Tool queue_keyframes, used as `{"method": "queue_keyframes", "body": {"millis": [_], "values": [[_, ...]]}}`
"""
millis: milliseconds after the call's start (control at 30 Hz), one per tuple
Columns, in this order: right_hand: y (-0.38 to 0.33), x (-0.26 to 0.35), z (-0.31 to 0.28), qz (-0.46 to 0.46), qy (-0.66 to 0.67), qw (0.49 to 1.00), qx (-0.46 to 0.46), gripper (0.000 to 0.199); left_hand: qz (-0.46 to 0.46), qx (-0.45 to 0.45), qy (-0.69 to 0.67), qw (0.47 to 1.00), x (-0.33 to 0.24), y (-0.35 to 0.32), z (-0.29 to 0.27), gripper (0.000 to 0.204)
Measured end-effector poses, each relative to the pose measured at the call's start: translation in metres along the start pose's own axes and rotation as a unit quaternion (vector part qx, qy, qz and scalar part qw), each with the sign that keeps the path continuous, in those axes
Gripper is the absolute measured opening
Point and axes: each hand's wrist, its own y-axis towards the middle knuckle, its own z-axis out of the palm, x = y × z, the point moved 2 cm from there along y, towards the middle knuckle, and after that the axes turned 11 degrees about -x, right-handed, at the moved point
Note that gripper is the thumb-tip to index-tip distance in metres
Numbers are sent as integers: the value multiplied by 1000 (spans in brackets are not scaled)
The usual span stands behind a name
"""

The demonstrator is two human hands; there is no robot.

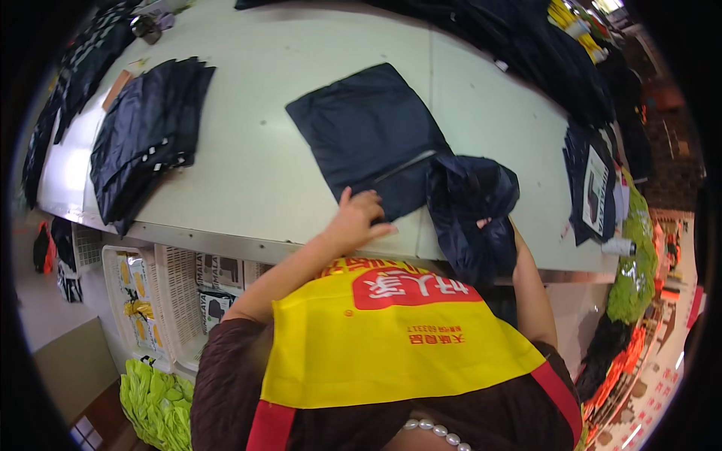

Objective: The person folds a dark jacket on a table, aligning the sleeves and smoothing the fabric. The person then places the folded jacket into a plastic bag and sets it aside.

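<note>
A flat, dark navy fabric piece lies on the white table, with a slit like a zipped opening across its lower part. My left hand rests at its near left edge, fingers apart and thumb stretched out. On the right, a bunched navy fabric pouch hangs around my right hand, overlapping the flat piece and the table's front edge. Only a bit of a finger shows through the folds there; the rest of that hand is hidden in the cloth it holds.
Stacked dark pouches lie at the left, and a labelled stack at the right beside a thread spool. Dark cloth heaps along the far right. Below the table edge stand white baskets and a lime-green bundle.
</note>
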Motion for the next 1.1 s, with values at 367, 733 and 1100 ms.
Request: {"method": "queue_keyframes", "body": {"millis": [367, 733, 1100], "values": [[-69, 86, -2, -2, -83, 996, -45, 9, -29, -208, 147, 966, 17, 37, 26, 29], [-2, 129, 84, -33, -247, 938, 241, 57, 28, -151, 272, 950, 49, 72, 63, 13], [15, 132, 142, -98, -299, 892, 324, 71, 3, -113, -56, 992, 3, 67, -29, 15]]}}
